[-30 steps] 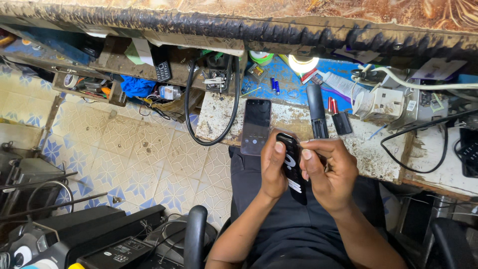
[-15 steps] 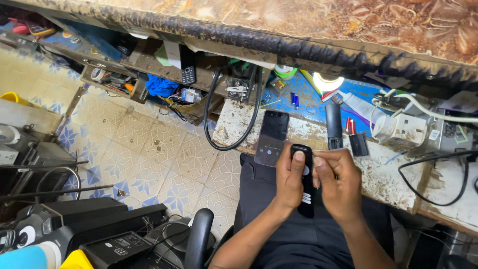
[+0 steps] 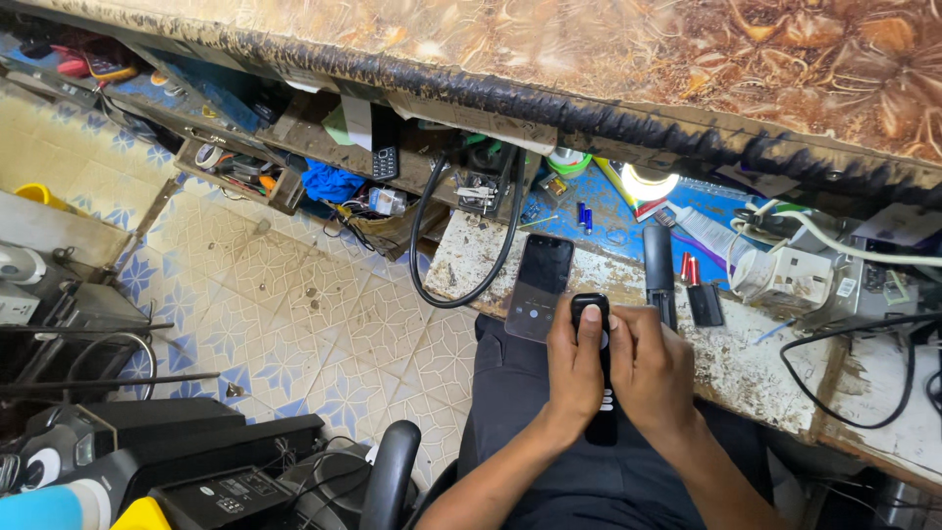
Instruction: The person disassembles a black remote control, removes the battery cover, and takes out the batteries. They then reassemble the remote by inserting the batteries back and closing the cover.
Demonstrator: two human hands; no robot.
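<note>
Head view. Compared with half a second back: slim black remote (image 3: pixel 595 365) turned from a slant to nearly upright in the frame, top end now up at the edge of the counter (image 3: pixel 746 368); floor tiles take up more of the left side, the phone shifted a little toward the centre.

Left hand (image 3: pixel 574 368) wrapped round the remote from the left, thumb laid flat along its upper face, wrist running down toward the lower centre. Right hand (image 3: pixel 653 373) closed against the remote's right side, fingers curled behind, forearm leaving toward the lower right. Both hands pressed together, clamped on the remote, held over a dark-trousered lap just below the counter edge.

Just left of the hands, on the counter, a dark phone (image 3: pixel 541 285) lying flat, screen up. Just above the right hand, a black tube-shaped tool (image 3: pixel 658 270) lying lengthwise, a small red piece (image 3: pixel 689 269) beside it. Black cable (image 3: pixel 461 275) looping down off the counter at centre.

Upper left, under the patterned top: open wooden drawer (image 3: pixel 285 189) holding tape rolls and small odds and ends, a blue cloth (image 3: pixel 332 182) and a keypad phone (image 3: pixel 385 160) to its right. White power strip (image 3: pixel 800 280) at the right.
</note>
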